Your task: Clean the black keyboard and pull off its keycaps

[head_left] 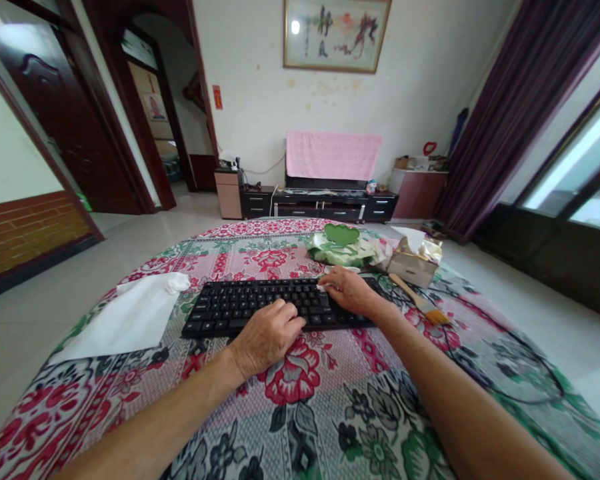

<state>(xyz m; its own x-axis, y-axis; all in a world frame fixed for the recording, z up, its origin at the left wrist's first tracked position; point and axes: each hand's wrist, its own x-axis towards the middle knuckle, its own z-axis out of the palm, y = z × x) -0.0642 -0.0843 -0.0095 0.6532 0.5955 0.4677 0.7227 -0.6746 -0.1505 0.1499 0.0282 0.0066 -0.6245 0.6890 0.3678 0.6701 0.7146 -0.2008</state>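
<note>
Keyboard (230,307): flat on the cloth-covered bench (325,417), straight ahead of me, under both my hands.
Long axis: left to right, crosswise to my reach.
Left hand (270,333): touching about the middle of the near edge, fingers bent; whether they grip, I cannot tell.
Right hand (350,290): farther out, over the right part by the far edge, fingers closed on a white wad (322,287).
Gap: my hands are apart but near each other.
Nearer: left hand to the uncovered left-side keys, right hand to the right end.
Brush (420,301): right of the keyboard, beyond my right wrist.
</note>
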